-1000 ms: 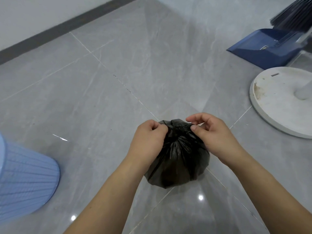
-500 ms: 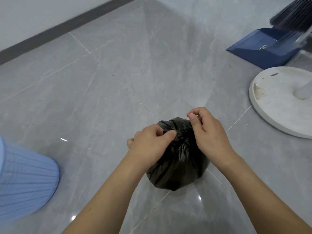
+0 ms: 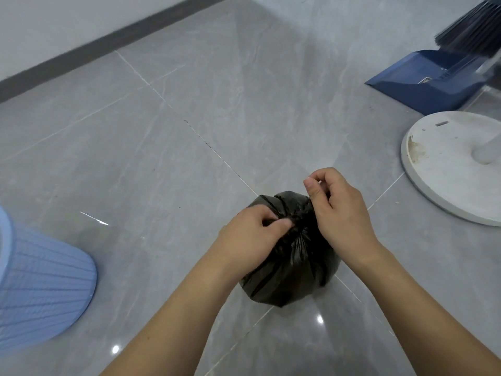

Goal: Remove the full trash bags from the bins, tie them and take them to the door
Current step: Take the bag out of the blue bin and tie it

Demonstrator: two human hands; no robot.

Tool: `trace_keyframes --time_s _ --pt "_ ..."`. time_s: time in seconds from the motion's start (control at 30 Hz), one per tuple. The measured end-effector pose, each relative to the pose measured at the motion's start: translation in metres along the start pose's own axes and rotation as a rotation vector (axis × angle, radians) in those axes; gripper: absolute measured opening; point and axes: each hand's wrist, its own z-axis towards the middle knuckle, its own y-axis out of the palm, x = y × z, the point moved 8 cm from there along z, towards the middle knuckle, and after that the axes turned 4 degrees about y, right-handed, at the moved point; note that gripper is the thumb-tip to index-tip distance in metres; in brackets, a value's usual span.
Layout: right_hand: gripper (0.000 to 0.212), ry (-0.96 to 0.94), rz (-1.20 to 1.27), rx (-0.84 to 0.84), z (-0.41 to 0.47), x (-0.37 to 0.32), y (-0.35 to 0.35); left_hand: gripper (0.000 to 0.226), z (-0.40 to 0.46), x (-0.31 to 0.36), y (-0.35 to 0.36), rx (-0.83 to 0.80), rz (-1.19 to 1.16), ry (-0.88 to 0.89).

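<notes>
A grey tiled floor (image 3: 244, 109) with pale grout lines fills the room, edged at the far left by a dark baseboard (image 3: 113, 39) under a white wall. You stand over a small black trash bag (image 3: 287, 272), which sits on the floor near the crossing of two grout lines, bulging and gathered to a bunch at its top. Your left hand (image 3: 252, 240) has its fingers curled, thumb and forefinger pinching the gathered plastic at the neck. Your right hand (image 3: 339, 213) rests against the bag's right shoulder with fingers curled in a tight grip; whether it has plastic between them cannot be told from this angle, though the thumb lies against the neck. Both bare forearms reach in from the bottom edge. At the left edge lies a pale blue ribbed bin (image 3: 40, 297), well apart from the bag. To the far right stands a round white stand base (image 3: 444, 164) with a stain near its rim, and beyond it a dark blue dustpan (image 3: 417, 82) with a broom's grey bristles (image 3: 471, 33) above it.
</notes>
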Motion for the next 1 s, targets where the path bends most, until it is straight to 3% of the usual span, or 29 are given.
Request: trace_keyframes --time_s 0.33,0.47,0.53,0.67,0.8,0.87,1.0 --pt "0.018 0.077 -0.173 0.095 0.005 0.019 -0.012 0.040 -0.006 -0.025 -0.034 0.272 0.500 -0.007" --pt "0.053 0.084 -0.248 0.018 0.000 0.018 0.003 0.044 -0.006 -0.036 -0.035 0.308 0.233 0.038" --pt "0.060 0.067 -0.269 0.014 -0.003 0.016 0.004 0.039 -0.009 -0.040 -0.032 0.293 0.086 0.081" --pt "0.053 0.045 -0.206 -0.026 -0.005 0.009 0.009 0.031 -0.006 -0.054 -0.024 0.266 -0.090 0.091" --pt "0.030 0.058 -0.128 -0.210 -0.009 0.012 0.022 0.018 0.002 -0.059 -0.033 0.429 -0.142 0.121" --pt "0.030 0.060 -0.084 -0.316 -0.014 0.016 0.030 0.016 0.005 -0.060 -0.037 0.467 -0.213 0.156" --pt "0.023 0.024 -0.100 -0.213 -0.011 0.012 0.029 0.015 0.015 -0.058 -0.042 0.483 -0.149 0.223"
